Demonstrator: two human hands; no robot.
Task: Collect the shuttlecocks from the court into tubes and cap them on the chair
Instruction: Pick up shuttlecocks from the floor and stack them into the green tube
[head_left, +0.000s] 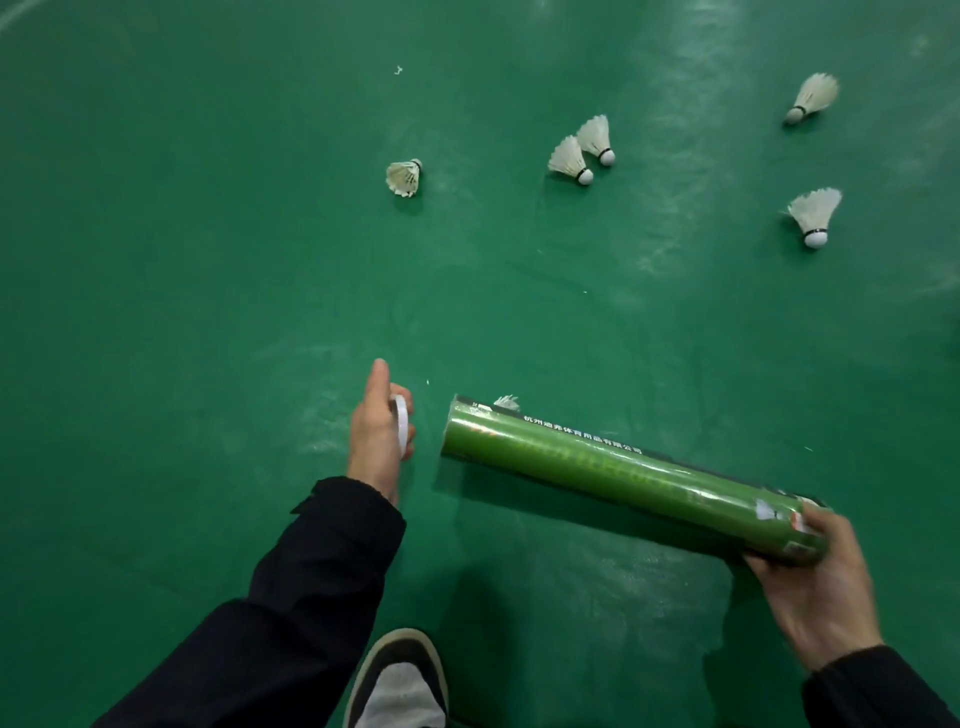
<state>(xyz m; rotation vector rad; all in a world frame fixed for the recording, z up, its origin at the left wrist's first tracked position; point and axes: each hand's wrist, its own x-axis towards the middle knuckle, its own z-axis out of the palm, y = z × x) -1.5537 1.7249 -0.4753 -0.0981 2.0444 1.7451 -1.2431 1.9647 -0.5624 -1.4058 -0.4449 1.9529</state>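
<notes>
Open floor (260, 234) around scattered shuttlecocks (404, 177)

tube (613, 483) black strip: a row of white Chinese characters runs along the tube's length; it seems to read 杭州迪弗体育用品有限公司, though some characters are soft.
tube green side: faint large lettering in a paler green lies along the body; too blurred to read.
tube near end: small white and red stickers sit by the right hand (826, 582); their print is too small to read.
cap (400, 426): plain white, no marking to be seen.
</notes>
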